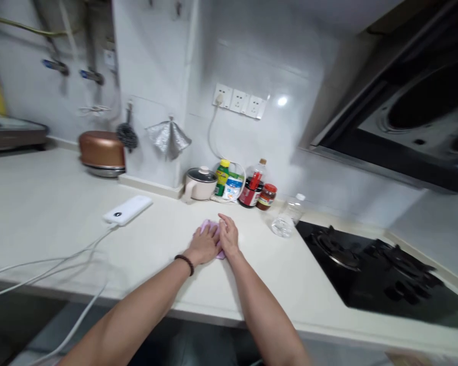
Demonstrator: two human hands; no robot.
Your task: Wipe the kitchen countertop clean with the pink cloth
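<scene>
A folded light-purple cloth (pixel 205 223) lies on the white countertop (pixel 168 229), mostly covered by my hands. My left hand (pixel 206 245) rests flat on top of it, fingers stretched forward and slightly apart, with a dark beaded bracelet at the wrist. Close against its right side, my right hand (pixel 229 237) stands on edge along the cloth's right side, its fingers extended. Neither hand is wrapped round anything. How much of the right hand touches the cloth I cannot tell.
Along the back wall stand a small lidded pot (pixel 200 184), a green bottle (pixel 222 178), several jars and a clear plastic bottle (pixel 288 216). A black gas stove (pixel 366 274) sits at the right, under a range hood (pixel 385 122). A white power bank (pixel 129 209) with cables lies left.
</scene>
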